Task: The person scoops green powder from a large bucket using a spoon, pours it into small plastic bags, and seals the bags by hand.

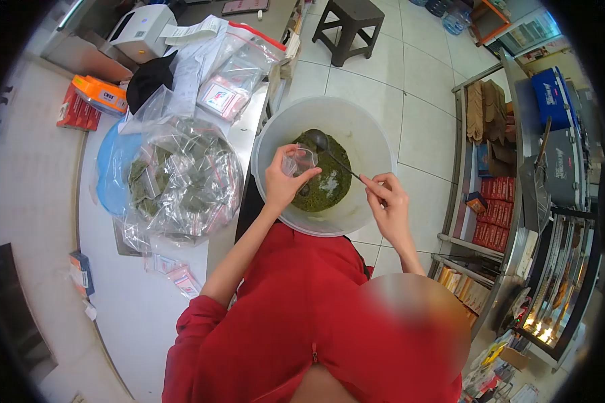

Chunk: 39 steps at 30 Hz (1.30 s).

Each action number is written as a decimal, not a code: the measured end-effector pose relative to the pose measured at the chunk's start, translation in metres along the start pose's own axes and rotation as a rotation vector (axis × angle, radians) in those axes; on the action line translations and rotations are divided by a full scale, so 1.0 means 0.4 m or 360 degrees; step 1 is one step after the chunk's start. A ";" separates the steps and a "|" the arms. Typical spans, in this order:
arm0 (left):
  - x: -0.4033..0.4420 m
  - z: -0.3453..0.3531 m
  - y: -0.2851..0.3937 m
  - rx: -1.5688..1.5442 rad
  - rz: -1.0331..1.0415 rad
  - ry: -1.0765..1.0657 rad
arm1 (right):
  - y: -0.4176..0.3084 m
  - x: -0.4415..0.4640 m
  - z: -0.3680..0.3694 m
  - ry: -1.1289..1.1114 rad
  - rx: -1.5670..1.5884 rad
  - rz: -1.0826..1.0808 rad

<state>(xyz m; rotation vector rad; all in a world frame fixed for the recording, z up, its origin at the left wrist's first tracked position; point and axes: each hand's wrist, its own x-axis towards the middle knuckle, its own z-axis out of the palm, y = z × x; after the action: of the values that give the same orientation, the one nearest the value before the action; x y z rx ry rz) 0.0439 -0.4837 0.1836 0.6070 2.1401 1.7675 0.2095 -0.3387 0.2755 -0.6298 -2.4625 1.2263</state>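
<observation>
Powder in tub | tub right of counter | stool beyond

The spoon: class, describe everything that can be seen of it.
The spoon is dark, with a rounded bowl and a long, thin, straight-looking handle. The right hand grips the handle's far end. The bowl is over the green, crumbly material inside the whitish tub, close to the small clear bag in the left hand. Whether it touches either, or holds anything, is unclear.

Probably a small shop or food counter, with a receipt printer, stocked shelves and lit display case.
</observation>
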 end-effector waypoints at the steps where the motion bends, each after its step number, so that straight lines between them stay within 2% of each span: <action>1: 0.003 0.005 0.007 0.0043 0.0038 0.0037 | -0.006 -0.006 0.002 0.0051 -0.0074 -0.0127; 4: 0.013 0.009 0.026 0.0087 0.0175 0.0122 | -0.017 -0.020 0.006 0.0121 -0.0264 -0.0275; 6: 0.014 0.005 0.029 -0.0004 0.0132 0.0102 | -0.019 -0.027 0.007 0.0156 -0.0357 -0.0352; 8: 0.016 -0.002 0.031 -0.0098 0.0091 0.0087 | -0.009 -0.030 0.013 0.0370 -0.0343 -0.0374; 9: 0.016 -0.008 0.032 0.0071 0.0305 0.0136 | -0.002 -0.030 0.014 0.0370 -0.0342 -0.0384; 10: 0.015 -0.015 0.033 0.0243 0.0518 0.0184 | 0.009 -0.031 0.013 0.0308 -0.0412 -0.0331; 12: 0.009 -0.020 0.011 0.0199 0.0552 0.0222 | 0.048 -0.036 0.012 0.0245 -0.0480 -0.0286; 14: 0.006 -0.026 0.013 0.0155 0.0593 0.0257 | 0.106 -0.040 0.023 -0.0517 -0.0620 -0.0188; 15: 0.007 -0.028 0.025 0.0025 0.0564 0.0194 | 0.118 -0.035 0.040 -0.0506 -0.0618 -0.0197; 17: 0.007 -0.037 0.031 -0.0103 0.0542 0.0141 | 0.128 -0.024 0.069 -0.0596 -0.0046 -0.0335; 18: 0.011 -0.046 0.030 -0.0286 0.0332 0.0030 | 0.120 -0.011 0.077 -0.0624 0.0018 -0.0295; 19: 0.008 -0.053 0.029 -0.0467 0.0110 -0.0083 | 0.116 -0.002 0.096 -0.0624 0.0023 -0.0300; 20: 0.012 -0.050 0.028 -0.0464 0.0117 -0.0078 | 0.114 0.013 0.119 -0.0416 0.0436 -0.0105; 21: 0.020 -0.045 0.038 -0.0687 0.0137 -0.0133 | 0.110 0.031 0.138 -0.0199 0.0848 0.0094; 22: 0.021 -0.044 0.048 -0.0909 0.0152 -0.0191 | 0.089 0.055 0.137 -0.0227 0.1065 0.0129; 23: 0.017 -0.055 0.057 -0.0904 0.0153 -0.0194 | 0.057 0.077 0.141 -0.0224 0.1070 0.0128; 25: 0.005 -0.084 0.076 -0.0813 -0.0241 -0.0507 | 0.004 0.111 0.150 -0.0011 0.0855 -0.0148; 28: -0.012 -0.094 0.084 -0.0663 -0.0264 -0.0451 | -0.006 0.121 0.151 0.0015 0.0627 -0.0085; 29: -0.017 -0.092 0.089 -0.0658 -0.0262 -0.0451 | -0.018 0.119 0.147 0.0016 0.0631 -0.0087; 31: -0.026 -0.085 0.111 -0.0622 0.0128 -0.0085 | -0.067 0.113 0.126 0.0198 0.0558 -0.0382; 38: -0.045 -0.123 0.141 -0.0416 0.0216 0.0013 | -0.103 0.105 0.103 0.0007 0.0626 -0.0331; 39: -0.045 -0.132 0.142 -0.0389 0.0176 -0.0091 | -0.110 0.101 0.104 0.0048 0.0599 -0.0369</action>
<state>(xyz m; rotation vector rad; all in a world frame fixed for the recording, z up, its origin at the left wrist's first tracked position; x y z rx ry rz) 0.0414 -0.5292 0.2491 0.7126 1.8467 2.0051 0.1450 -0.3691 0.2906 -0.2509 -2.1237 1.5117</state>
